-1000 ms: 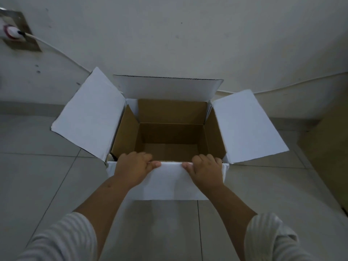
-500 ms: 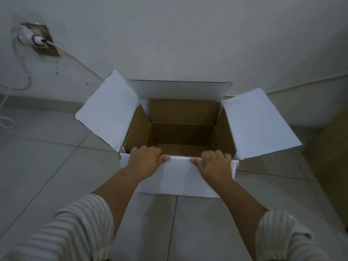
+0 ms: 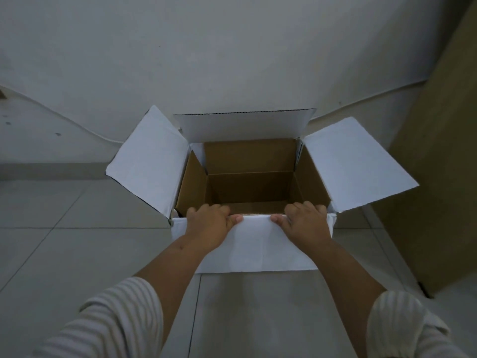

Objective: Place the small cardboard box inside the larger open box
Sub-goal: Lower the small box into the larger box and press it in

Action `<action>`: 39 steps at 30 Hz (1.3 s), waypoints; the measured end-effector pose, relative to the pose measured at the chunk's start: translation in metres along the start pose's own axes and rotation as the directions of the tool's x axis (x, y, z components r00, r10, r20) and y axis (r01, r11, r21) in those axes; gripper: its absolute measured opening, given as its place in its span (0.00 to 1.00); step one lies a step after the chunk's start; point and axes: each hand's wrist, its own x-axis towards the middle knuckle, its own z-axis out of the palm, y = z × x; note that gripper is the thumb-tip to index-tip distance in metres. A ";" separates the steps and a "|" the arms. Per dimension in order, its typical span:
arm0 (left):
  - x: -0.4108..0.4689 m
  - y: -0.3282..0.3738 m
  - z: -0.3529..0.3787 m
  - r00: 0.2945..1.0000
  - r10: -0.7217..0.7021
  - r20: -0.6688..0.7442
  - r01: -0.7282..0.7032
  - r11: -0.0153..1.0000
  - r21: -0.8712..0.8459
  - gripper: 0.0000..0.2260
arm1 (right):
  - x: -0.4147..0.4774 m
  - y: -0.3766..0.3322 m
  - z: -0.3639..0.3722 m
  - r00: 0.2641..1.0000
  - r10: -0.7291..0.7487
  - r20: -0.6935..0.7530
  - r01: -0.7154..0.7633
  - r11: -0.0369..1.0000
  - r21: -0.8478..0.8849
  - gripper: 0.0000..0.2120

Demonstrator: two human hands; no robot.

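Observation:
The larger open box (image 3: pixel 152 161), white outside and brown inside, stands on the tiled floor against the wall with its flaps spread out. Its brown inside holds nothing that I can see. My left hand (image 3: pixel 209 227) and my right hand (image 3: pixel 305 223) both press on the near flap (image 3: pixel 258 244), which is folded down toward me; fingers curl over the front rim. No small cardboard box is in view.
A grey wall (image 3: pixel 232 52) rises just behind the box, with a white cable (image 3: pixel 85 129) running along it at left. A tall brown cardboard panel (image 3: pixel 444 177) stands at the right. Grey floor tiles (image 3: pixel 64 241) surround the box.
The view has swung right: the wall socket at upper left has left the frame and the brown panel shows more. My hands stay on the near flap.

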 end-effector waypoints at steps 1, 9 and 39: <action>0.005 0.007 0.001 1.000 0.009 0.001 -0.009 1.000 -0.003 0.19 | 0.001 0.009 -0.001 1.000 0.007 -0.013 -0.007 1.000 0.001 0.24; 0.044 0.060 0.005 0.997 0.062 0.045 -0.062 0.998 -0.011 0.19 | 0.016 0.072 -0.009 0.997 0.030 -0.075 -0.032 0.999 -0.015 0.30; 0.066 0.083 -0.007 0.972 0.124 0.199 -0.115 0.992 -0.058 0.18 | 0.034 0.091 -0.028 0.957 0.198 0.214 -0.186 0.980 -0.075 0.18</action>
